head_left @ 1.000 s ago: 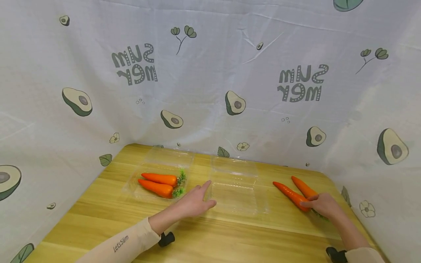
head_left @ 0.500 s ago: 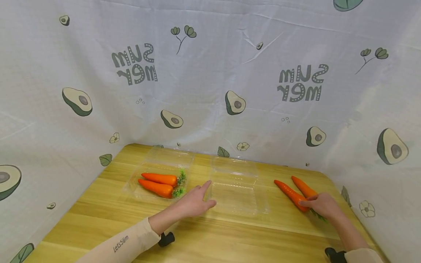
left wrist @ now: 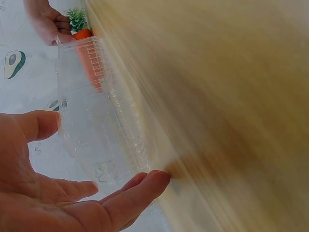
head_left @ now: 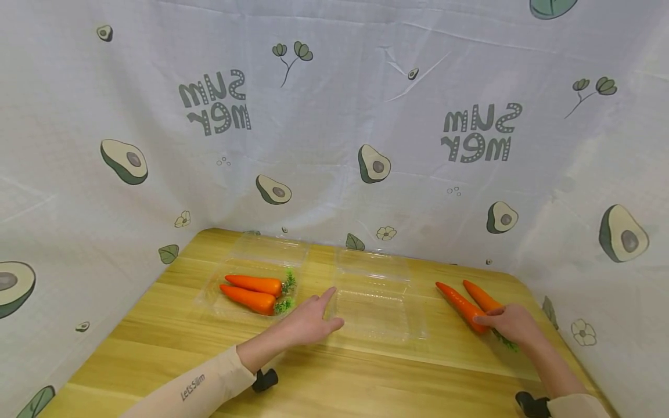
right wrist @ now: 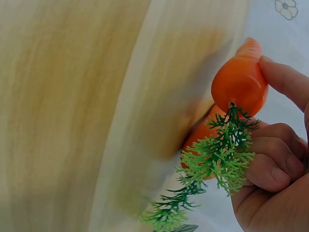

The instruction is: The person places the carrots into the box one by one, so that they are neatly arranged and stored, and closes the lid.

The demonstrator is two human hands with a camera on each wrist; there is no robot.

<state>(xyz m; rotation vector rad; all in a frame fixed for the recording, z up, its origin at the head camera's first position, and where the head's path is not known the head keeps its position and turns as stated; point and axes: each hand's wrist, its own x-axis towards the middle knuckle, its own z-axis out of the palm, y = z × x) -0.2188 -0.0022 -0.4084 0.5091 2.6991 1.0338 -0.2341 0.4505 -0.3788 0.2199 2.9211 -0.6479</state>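
right hand: fingers pinch a carrot by its thick end near the tabletop's right edge; long axis slanted, tip toward the far edge. left hand: fingers outstretched, holding nothing, beside the clear container, which lies from the carrot toward the left edge.

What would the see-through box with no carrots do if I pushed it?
The box is probably light for its size, since it looks thin and clear. It would likely slide, not roll, because it's squarish and sits on the table.
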